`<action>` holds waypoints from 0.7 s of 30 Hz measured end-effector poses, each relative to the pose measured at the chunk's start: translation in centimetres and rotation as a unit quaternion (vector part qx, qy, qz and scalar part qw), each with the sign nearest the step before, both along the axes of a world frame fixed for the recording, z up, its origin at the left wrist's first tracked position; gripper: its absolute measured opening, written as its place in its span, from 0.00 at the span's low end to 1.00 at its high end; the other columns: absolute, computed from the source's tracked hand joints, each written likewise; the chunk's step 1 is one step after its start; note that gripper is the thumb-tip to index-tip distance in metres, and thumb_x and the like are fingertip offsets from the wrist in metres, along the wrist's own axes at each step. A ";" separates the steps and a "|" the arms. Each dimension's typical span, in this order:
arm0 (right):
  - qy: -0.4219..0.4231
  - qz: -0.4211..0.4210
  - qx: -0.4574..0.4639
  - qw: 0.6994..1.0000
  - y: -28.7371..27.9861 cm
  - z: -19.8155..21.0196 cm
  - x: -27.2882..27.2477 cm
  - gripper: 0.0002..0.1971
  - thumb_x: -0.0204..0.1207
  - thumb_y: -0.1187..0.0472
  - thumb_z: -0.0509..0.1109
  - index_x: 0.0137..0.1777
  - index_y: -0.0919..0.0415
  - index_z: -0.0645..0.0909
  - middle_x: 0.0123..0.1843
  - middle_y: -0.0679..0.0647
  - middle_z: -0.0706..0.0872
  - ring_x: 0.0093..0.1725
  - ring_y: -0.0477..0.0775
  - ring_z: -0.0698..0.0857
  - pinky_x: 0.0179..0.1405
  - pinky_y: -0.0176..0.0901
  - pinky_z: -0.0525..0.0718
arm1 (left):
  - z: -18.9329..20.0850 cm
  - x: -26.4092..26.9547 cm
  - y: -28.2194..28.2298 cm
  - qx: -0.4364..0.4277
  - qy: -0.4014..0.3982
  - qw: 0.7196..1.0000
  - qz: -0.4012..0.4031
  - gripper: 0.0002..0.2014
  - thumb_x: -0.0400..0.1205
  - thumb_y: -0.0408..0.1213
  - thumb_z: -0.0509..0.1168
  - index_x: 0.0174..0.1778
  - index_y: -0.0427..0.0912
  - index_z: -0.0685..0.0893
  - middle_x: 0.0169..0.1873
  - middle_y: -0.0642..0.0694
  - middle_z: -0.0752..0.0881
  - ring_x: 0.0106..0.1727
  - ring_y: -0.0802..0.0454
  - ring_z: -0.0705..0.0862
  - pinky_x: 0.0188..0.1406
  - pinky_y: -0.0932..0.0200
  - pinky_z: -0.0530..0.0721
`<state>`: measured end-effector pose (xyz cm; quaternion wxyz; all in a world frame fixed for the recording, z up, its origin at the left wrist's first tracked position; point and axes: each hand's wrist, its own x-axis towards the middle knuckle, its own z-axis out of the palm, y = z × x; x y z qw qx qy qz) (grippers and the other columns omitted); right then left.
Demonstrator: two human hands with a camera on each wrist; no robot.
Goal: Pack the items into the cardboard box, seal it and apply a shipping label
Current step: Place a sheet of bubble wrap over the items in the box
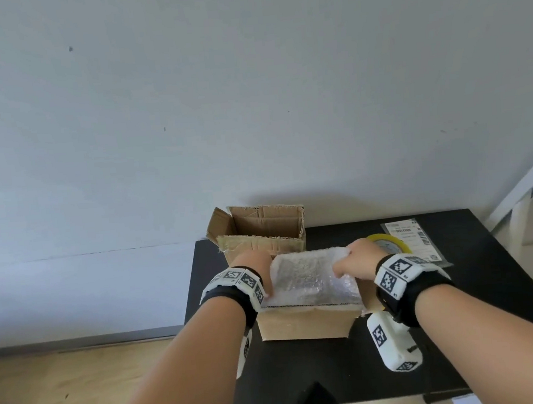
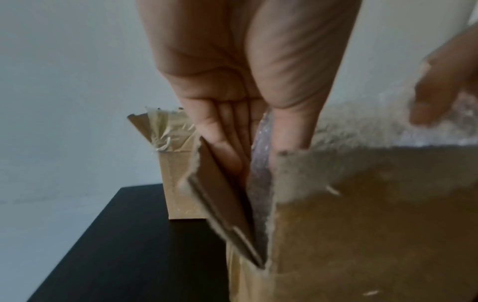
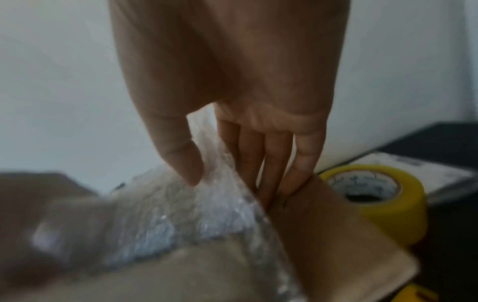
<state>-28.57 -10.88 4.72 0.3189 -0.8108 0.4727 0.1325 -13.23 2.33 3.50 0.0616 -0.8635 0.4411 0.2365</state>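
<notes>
A brown cardboard box point(image 1: 304, 322) stands on the black table point(image 1: 463, 329), and a pad of bubble wrap point(image 1: 310, 275) covers its open top. My left hand point(image 1: 258, 268) is at the wrap's left end. There its straight fingers point(image 2: 227, 155) go down inside the box's left flap point(image 2: 220, 204), with the wrap's edge point(image 2: 260, 183) pinched between them and the thumb. My right hand point(image 1: 356, 263) pinches the wrap's right end point(image 3: 181, 220) between thumb and fingers point(image 3: 271, 173), next to the right flap point(image 3: 323, 224). What lies under the wrap is hidden.
A second, open cardboard box point(image 1: 261, 231) stands behind, against the wall. A yellow tape roll point(image 1: 391, 242) and a shipping label point(image 1: 413, 240) in a clear sleeve lie at the back right. The table's left edge runs close to the boxes.
</notes>
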 end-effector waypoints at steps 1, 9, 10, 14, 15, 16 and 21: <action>0.016 0.004 -0.023 1.000 0.0 -0.4 0.0 0.05 0.72 0.61 0.72 0.41 0.61 0.80 0.36 0.53 0.81 0.35 0.50 0.81 0.29 0.38 0.75 | -0.1 0.1 0.2 -0.020 0.020 0.999 0.019 0.18 0.75 0.42 0.74 0.58 0.42 0.81 0.54 0.45 0.85 0.55 0.46 0.84 0.50 0.57 0.83; 0.077 0.015 -0.100 0.992 0.1 -1.9 -0.2 0.05 0.75 0.59 0.69 0.49 0.57 0.83 0.42 0.52 0.86 0.40 0.52 0.85 0.35 0.41 0.79 | -0.8 0.2 1.0 -0.132 0.090 0.972 0.171 0.14 0.79 0.38 0.64 0.60 0.38 0.77 0.50 0.41 0.85 0.51 0.43 0.86 0.50 0.50 0.87; 0.076 0.004 -0.101 0.992 0.1 -1.9 -0.1 0.05 0.74 0.60 0.71 0.49 0.58 0.83 0.42 0.53 0.86 0.39 0.53 0.85 0.34 0.41 0.80 | -0.9 0.0 1.1 -0.129 0.073 0.974 0.172 0.14 0.80 0.38 0.64 0.61 0.39 0.75 0.51 0.40 0.85 0.52 0.43 0.86 0.49 0.50 0.86; 0.101 -0.001 -0.119 0.988 0.6 -2.3 0.2 0.04 0.69 0.63 0.73 0.42 0.61 0.82 0.38 0.55 0.88 0.37 0.54 0.88 0.34 0.41 0.85 | -1.8 -0.9 1.5 -0.144 0.005 0.974 0.176 0.17 0.81 0.35 0.66 0.61 0.40 0.68 0.45 0.43 0.83 0.45 0.45 0.83 0.39 0.54 0.82; 0.114 0.016 -0.130 0.985 0.8 -2.4 0.3 0.04 0.68 0.63 0.74 0.40 0.60 0.81 0.37 0.54 0.87 0.37 0.54 0.88 0.36 0.42 0.86 | -1.9 -1.0 1.5 -0.149 -0.011 0.973 0.176 0.16 0.81 0.36 0.66 0.60 0.40 0.69 0.43 0.44 0.82 0.43 0.46 0.81 0.38 0.55 0.81; 0.126 0.035 -0.144 0.981 1.1 -2.5 0.2 0.05 0.69 0.61 0.74 0.40 0.59 0.80 0.36 0.53 0.87 0.38 0.53 0.88 0.36 0.41 0.86 | -1.9 -1.1 1.5 -0.150 -0.027 0.973 0.171 0.14 0.81 0.37 0.67 0.58 0.41 0.70 0.43 0.45 0.82 0.41 0.46 0.80 0.38 0.55 0.81; 0.123 0.066 -0.162 0.977 1.3 -3.0 -0.8 0.21 0.67 0.42 0.78 0.48 0.58 0.79 0.35 0.49 0.80 0.35 0.50 0.82 0.31 0.39 0.79 | -2.1 -1.3 1.9 -0.145 -0.090 0.983 0.073 0.09 0.81 0.39 0.66 0.54 0.42 0.77 0.57 0.44 0.76 0.40 0.46 0.78 0.39 0.55 0.80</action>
